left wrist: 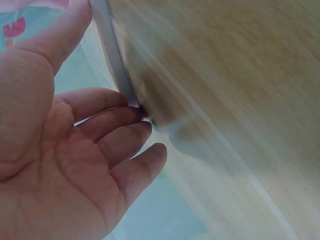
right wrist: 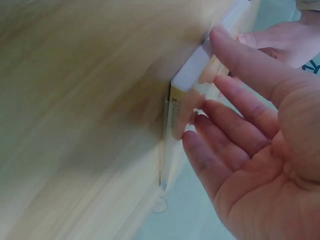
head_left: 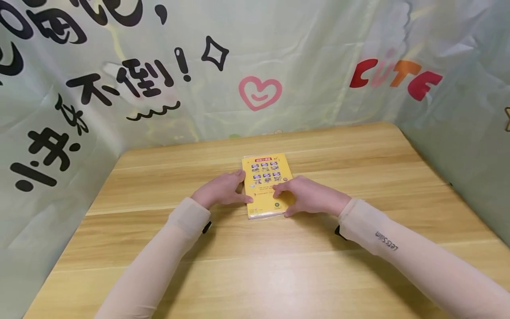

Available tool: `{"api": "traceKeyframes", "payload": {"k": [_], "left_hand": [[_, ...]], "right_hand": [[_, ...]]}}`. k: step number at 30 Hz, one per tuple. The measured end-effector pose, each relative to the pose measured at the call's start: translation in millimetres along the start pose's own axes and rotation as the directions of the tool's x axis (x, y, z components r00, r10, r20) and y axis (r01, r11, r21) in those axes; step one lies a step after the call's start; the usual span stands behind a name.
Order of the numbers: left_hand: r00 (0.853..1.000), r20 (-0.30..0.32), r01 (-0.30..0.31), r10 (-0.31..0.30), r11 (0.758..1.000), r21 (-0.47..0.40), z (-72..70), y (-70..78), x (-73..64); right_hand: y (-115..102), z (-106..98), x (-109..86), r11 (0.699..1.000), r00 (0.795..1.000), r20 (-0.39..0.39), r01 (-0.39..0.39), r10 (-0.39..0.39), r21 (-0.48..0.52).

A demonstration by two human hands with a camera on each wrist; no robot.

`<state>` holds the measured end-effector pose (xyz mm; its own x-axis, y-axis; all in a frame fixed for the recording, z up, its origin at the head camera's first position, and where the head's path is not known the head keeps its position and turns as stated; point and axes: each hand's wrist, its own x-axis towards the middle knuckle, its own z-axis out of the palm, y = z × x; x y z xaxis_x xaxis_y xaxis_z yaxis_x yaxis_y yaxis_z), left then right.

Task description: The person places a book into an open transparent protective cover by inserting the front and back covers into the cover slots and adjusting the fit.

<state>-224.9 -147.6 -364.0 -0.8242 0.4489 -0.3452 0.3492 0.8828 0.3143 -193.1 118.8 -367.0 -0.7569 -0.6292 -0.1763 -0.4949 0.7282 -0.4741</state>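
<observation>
A yellow booklet [head_left: 266, 188] with small printed pictures and a clear plastic cover lies flat on the wooden table. My left hand [head_left: 223, 189] is at its left side; the thumb touches the lower left part and the fingers reach the upper left edge. In the left wrist view, the left hand's [left wrist: 85, 135] fingers are loosely bent beside the booklet's pale edge [left wrist: 114, 55]. From the right, my right hand [head_left: 312, 195] touches the booklet, with fingertips over the cover and thumb by the lower right edge. The right wrist view shows the right hand's [right wrist: 260, 135] fingers lightly bent along the booklet [right wrist: 187, 100].
The wooden table [head_left: 159, 177] extends around the booklet on all sides. Behind it hangs a pale printed cloth [head_left: 318, 53] with black characters, a pink heart and coloured letters. The cloth also borders the table's left and right sides.
</observation>
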Motion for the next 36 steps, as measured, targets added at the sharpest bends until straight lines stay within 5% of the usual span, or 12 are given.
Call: {"api": "traceKeyframes", "payload": {"k": [12,23,28,36], "left_hand": [[1.0,-0.021,0.004,-0.004,1.0,0.001,0.0,0.6,3.2],[0.999,-0.03,0.027,-0.028,0.998,-0.051,2.3,1.0,4.3],[0.999,-0.03,0.032,-0.034,0.997,-0.063,0.6,1.7,5.2],[0.999,-0.027,0.035,-0.037,0.998,-0.054,1.0,3.8,5.3]], "right_hand": [[16.5,-11.1,-13.3,0.992,0.984,-0.121,-0.126,0.128,0.021],[34.3,-13.3,-22.9,0.995,0.991,-0.09,-0.096,0.094,-0.012],[41.6,-19.5,-20.8,0.985,0.996,-0.001,-0.086,0.087,0.146],[45.5,-21.4,-23.3,0.892,0.975,0.092,-0.223,0.203,0.393]]}}
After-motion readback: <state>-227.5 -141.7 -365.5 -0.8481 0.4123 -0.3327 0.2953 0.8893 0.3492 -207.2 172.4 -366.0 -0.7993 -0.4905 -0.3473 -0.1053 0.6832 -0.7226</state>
